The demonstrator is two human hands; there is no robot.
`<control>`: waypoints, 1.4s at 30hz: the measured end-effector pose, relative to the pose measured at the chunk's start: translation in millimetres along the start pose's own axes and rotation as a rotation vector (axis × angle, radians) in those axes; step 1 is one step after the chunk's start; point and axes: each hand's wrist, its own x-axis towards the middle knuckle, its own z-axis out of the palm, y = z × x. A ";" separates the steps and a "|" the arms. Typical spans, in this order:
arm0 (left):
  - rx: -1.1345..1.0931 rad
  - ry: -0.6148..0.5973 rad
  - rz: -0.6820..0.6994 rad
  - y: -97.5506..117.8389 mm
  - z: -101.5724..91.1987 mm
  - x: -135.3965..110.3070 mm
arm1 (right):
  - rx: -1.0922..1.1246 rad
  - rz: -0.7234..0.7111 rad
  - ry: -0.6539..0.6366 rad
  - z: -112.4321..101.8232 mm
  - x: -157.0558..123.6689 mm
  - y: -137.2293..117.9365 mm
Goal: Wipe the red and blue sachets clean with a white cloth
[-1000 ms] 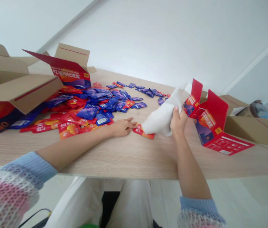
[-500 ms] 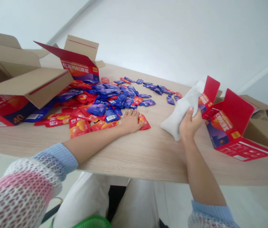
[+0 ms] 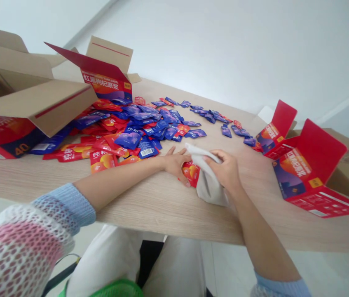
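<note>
Left hand: your left hand (image 3: 176,163) lies palm down on the table, fingers spread, and its lower fingertips seem to touch a red sachet (image 3: 192,172); the overlap is hard to make out from this view.
Right hand: your right hand (image 3: 226,171) grips a white cloth (image 3: 209,192), fingers pressed together and curled over a fold of it.
Cloth: it hangs bunched below your right hand, with one strip reaching across towards your left hand.
Sachet: it lies on the table between your hands, partly under the cloth.
Table: a light wood table (image 3: 162,214) runs in front of you.
Heap: blue and red sachets (image 3: 134,134) lie scattered beyond your left hand.
Boxes: an open red carton (image 3: 308,165) stands to your right; an open red box (image 3: 106,80) and a cardboard carton (image 3: 47,105) stand at the far left.
</note>
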 end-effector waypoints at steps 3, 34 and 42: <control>0.029 -0.004 -0.029 -1.9 2.8 2.8 | -0.096 -0.092 -0.344 24.3 -7.4 -8.7; 0.107 0.142 -0.133 -16.6 10.8 5.5 | -0.178 -0.410 -0.624 19.5 5.2 7.5; 0.145 0.072 -0.122 -8.4 3.7 2.5 | 0.075 -0.405 -0.722 15.9 12.4 23.7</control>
